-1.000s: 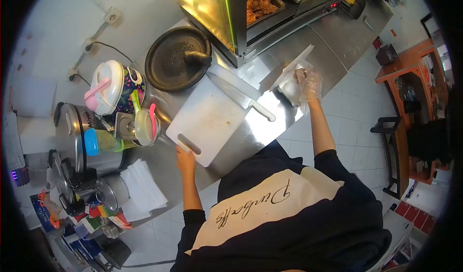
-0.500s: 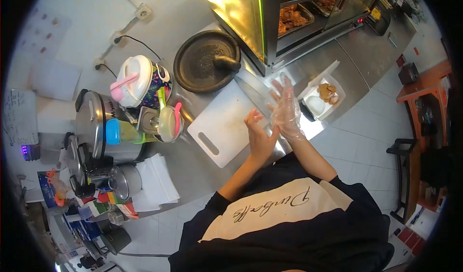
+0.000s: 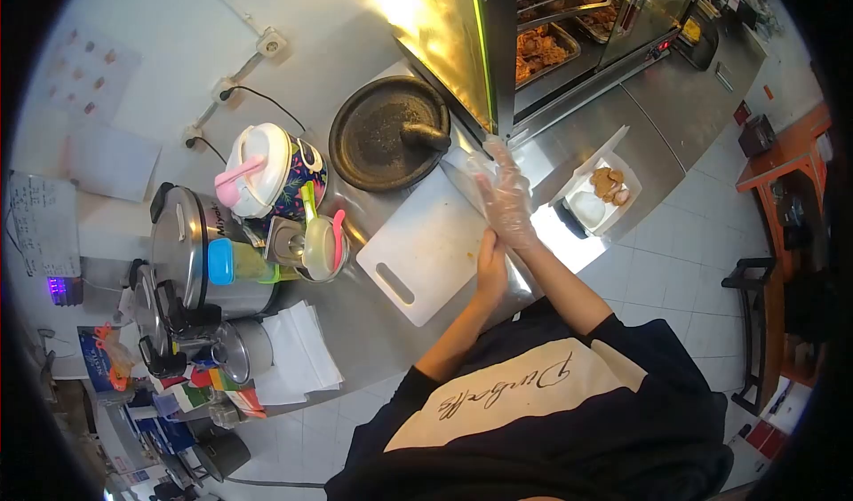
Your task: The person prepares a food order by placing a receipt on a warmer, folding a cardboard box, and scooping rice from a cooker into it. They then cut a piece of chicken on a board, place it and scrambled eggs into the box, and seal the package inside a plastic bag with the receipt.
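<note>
A clear plastic glove point(image 3: 519, 227) covers my right hand point(image 3: 505, 194), which is held up past the white cutting board's right edge with its fingers stretched out. My left hand point(image 3: 491, 268) is bare and sits against the glove's cuff at my right wrist, its fingers closed on the thin plastic. The white cutting board point(image 3: 422, 243) lies on the steel counter just left of both hands. A knife blade point(image 3: 464, 174) rests along the board's upper right edge, partly hidden by my gloved fingers.
An open takeaway box point(image 3: 619, 162) holds white rice and brown fried pieces at right. A stone mortar point(image 3: 378, 137) with pestle stands behind the board, beside a lit food warmer point(image 3: 577, 66). Pots point(image 3: 182, 234), a rice container point(image 3: 271, 168) and white papers point(image 3: 298, 354) fill the left.
My left hand has moved from beside the glove down to its cuff, and its fingers have closed. My gloved hand has shifted slightly left, with its fingers less spread.
</note>
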Demonstrator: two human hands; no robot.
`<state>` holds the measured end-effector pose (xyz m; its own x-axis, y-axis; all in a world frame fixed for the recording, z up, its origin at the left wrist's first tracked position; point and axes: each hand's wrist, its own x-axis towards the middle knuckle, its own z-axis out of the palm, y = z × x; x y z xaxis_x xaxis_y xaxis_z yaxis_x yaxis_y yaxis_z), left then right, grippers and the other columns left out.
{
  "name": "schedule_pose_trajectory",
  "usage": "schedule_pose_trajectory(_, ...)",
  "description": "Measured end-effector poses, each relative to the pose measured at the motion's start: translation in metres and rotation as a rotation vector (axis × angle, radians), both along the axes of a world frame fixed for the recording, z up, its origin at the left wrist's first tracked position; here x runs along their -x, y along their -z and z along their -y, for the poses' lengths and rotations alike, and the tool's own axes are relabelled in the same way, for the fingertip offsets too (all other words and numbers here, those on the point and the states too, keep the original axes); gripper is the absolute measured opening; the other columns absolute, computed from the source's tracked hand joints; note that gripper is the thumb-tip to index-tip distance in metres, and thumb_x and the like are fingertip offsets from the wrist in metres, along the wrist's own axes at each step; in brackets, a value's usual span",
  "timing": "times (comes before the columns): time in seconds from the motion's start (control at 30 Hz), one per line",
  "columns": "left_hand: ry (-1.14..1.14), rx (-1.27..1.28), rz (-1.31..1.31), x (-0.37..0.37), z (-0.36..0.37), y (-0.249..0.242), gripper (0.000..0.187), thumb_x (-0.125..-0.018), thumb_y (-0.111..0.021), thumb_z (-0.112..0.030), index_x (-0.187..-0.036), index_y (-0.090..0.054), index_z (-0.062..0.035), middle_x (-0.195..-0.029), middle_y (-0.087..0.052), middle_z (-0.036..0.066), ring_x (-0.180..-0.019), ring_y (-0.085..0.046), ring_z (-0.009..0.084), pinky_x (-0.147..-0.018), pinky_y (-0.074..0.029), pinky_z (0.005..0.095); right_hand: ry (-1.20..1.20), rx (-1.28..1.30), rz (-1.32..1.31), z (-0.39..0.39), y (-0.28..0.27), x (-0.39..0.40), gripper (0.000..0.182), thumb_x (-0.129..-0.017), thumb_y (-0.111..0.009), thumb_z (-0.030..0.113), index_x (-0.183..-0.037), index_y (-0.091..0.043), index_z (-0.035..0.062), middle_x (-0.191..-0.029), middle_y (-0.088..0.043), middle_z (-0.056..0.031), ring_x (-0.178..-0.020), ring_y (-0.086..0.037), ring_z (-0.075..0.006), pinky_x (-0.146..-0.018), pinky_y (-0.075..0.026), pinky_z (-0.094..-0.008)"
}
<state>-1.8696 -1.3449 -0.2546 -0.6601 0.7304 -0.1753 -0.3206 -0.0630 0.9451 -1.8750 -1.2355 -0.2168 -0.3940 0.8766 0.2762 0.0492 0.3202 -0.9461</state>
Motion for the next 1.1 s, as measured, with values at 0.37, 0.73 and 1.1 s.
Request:
schedule_pose_trajectory(0.37, -0.241, -0.235, 0.546, 0.037, -0.06, 0.027, 0.056, -0.096, -0.037, -0.043, -0.134, -0.03, -0.0025, -0.136, -0.037, 0.012, -0.122, -0.041, 0.0248, -0.102, -0.033, 0.0363, -0.253, -0.285, 0.378, -0.013, 0.093, -0.014, 0.052, -0.09, -0.044, 0.022, -0.134, -0.031, -0.0037, -0.132, -0.039, -0.0234, -0.121, -0.041, -0.035, -0.101, -0.033, -0.0389)
schedule_pose_trajectory(0.73, -0.3, -0.226, 0.334, 0.146, -0.153, 0.194, 0.013, -0.09, -0.051, -0.015, -0.101, -0.051, -0.0095, -0.094, -0.055, 0.002, -0.086, -0.055, 0.0161, -0.072, -0.046, 0.0299, -0.004, -0.069, 0.172, -0.096, 0.057, -0.217, 0.022, -0.08, -0.052, -0.005, -0.099, -0.059, 0.0032, -0.088, -0.057, -0.0128, -0.073, -0.058, -0.0296, -0.062, -0.047, -0.0333)
schedule_pose_trajectory(1.1, -0.768, 0.078, 0.064, 0.059, -0.235, 0.088, 0.026, -0.087, -0.058, -0.025, -0.093, -0.059, -0.0005, -0.091, -0.061, 0.009, -0.082, -0.059, 0.0206, -0.072, -0.047, 0.0353, -0.222, 0.04, 0.475, -0.276, 0.119, -0.307, 0.037, -0.085, -0.06, 0.027, -0.108, -0.05, -0.0009, -0.092, -0.053, -0.0202, -0.084, -0.055, -0.0348, -0.074, -0.046, -0.0402)
